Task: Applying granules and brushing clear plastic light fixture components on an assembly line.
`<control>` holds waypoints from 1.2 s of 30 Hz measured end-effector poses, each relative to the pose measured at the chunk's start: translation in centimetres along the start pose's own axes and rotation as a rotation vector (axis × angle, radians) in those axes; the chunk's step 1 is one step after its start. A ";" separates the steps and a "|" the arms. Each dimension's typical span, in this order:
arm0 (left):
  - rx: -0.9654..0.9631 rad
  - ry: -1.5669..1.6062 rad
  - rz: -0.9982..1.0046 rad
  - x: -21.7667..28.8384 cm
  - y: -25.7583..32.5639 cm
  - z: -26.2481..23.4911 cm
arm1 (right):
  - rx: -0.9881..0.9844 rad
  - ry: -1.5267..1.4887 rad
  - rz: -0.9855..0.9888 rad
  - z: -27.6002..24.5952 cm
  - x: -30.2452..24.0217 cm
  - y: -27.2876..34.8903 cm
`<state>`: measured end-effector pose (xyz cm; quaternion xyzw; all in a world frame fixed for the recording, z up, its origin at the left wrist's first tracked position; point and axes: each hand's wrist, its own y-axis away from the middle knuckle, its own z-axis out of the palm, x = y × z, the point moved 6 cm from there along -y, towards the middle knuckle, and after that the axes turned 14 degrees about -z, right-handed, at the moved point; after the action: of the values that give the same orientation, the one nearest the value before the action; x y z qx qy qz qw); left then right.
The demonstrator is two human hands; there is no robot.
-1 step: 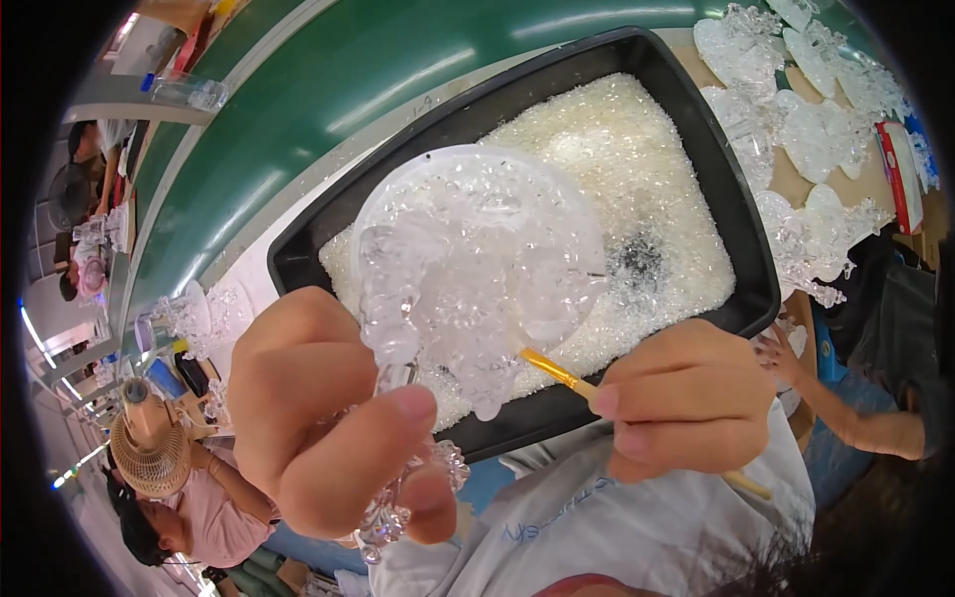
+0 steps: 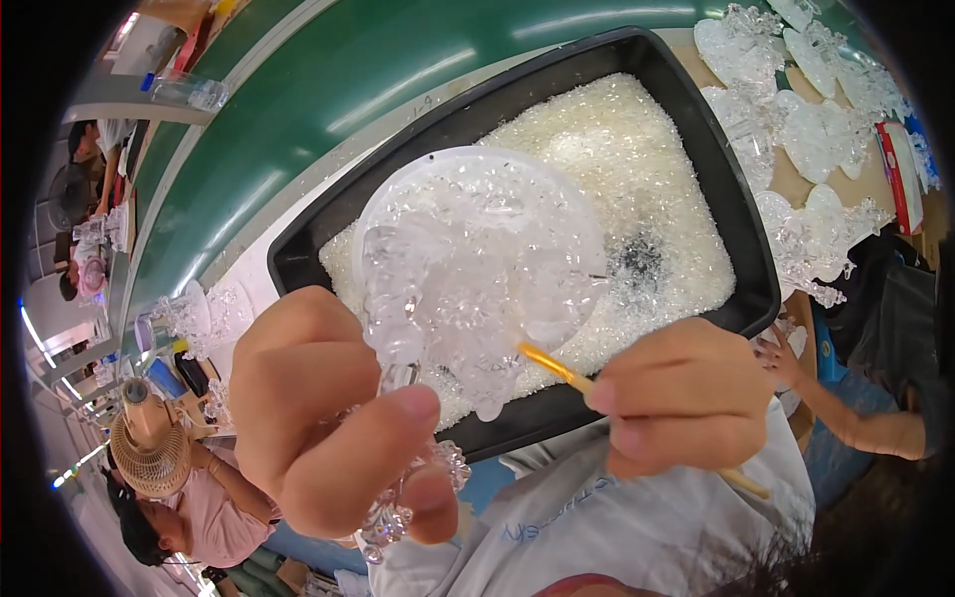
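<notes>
My left hand [image 2: 308,398] is closed round the lower part of a clear, moulded ornament [image 2: 393,289] with faceted beads [image 2: 383,522] hanging below the fingers. My right hand [image 2: 691,398] pinches a thin paintbrush [image 2: 557,367] with a gold ferrule and a pale handle. The brush tip meets the ornament's lower right side in the picture; whether it touches is hard to tell. Behind the ornament shows a round whitish dish [image 2: 542,179] with clear bits on it, above a black tray [image 2: 741,214] of glittering clear granules [image 2: 607,129].
Several clear heart-shaped ornaments [image 2: 811,129] lie on a board at the right. A green tabletop [image 2: 398,60] curves behind the tray. Another person's arm [image 2: 856,423] reaches in at the right. At the left are a person in pink [image 2: 214,507] and a fan [image 2: 149,448].
The brush tip has shifted very slightly left and up against the ornament. Both hands keep their grips; little else differs.
</notes>
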<state>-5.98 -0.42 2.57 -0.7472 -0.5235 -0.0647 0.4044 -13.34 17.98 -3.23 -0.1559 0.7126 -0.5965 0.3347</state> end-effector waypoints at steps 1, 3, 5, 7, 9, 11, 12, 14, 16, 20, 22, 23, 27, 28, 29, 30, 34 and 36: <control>0.013 0.006 -0.013 0.1 0.0 0.1 | 0.003 -0.004 -0.001 0.2 0.1 0.0; 0.026 0.007 -0.029 0.2 0.0 0.0 | -0.053 0.097 0.042 0.8 0.5 0.2; -0.015 -0.002 -0.056 0.2 -0.3 0.0 | -0.055 0.071 0.015 0.3 0.1 0.1; -0.040 -0.016 -0.048 0.3 -0.1 0.0 | -0.057 0.046 -0.013 0.0 -0.1 0.1; -0.065 -0.029 -0.041 0.4 -0.1 0.2 | -0.014 0.027 -0.126 -0.4 -0.6 0.2; -0.047 0.006 -0.102 0.1 -0.4 0.4 | 0.098 -0.006 -0.064 -1.1 -0.9 0.7; -0.048 0.007 -0.100 0.0 -0.4 0.6 | 0.210 -0.042 -0.002 -1.7 -0.9 1.0; 0.006 0.026 -0.155 -0.6 -0.3 0.9 | 0.260 -0.045 0.078 -1.8 -1.0 0.4; -0.005 0.046 -0.173 -0.7 -0.4 0.9 | 0.311 -0.055 0.157 -1.9 -0.4 0.5; -0.015 0.057 -0.200 -0.7 -0.2 1.0 | 0.002 -0.085 0.025 0.3 -0.1 0.3; 0.036 0.068 -0.164 -0.7 -0.6 1.3 | -0.061 -0.054 0.012 0.9 0.1 0.3; 0.089 0.078 -0.129 -0.6 -0.8 1.1 | -0.060 -0.007 -0.009 0.9 0.2 0.6; 0.114 0.088 -0.109 -0.9 -0.7 1.1 | -0.027 0.044 0.031 -0.2 -0.3 0.2; 0.083 0.093 -0.083 -0.8 -0.9 1.1 | -0.028 0.048 0.030 -0.8 -0.4 0.2; 0.052 0.098 -0.057 -0.8 -1.0 1.0 | 0.043 -0.001 0.017 -1.7 -0.5 0.2; 0.053 0.101 -0.054 -0.8 -1.1 0.6 | 0.114 -0.049 0.004 -2.4 -0.6 0.2; -0.206 0.141 -0.073 -0.8 -1.2 1.3 | 0.431 -0.017 0.419 -3.0 0.1 1.4; -0.212 0.176 -0.088 -0.6 -1.2 1.1 | 0.265 -0.036 0.431 -3.1 0.5 1.0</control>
<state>-7.65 0.08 2.17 -0.7536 -0.5082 -0.2028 0.3643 -15.56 20.19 -4.17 0.0345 0.6389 -0.5968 0.4842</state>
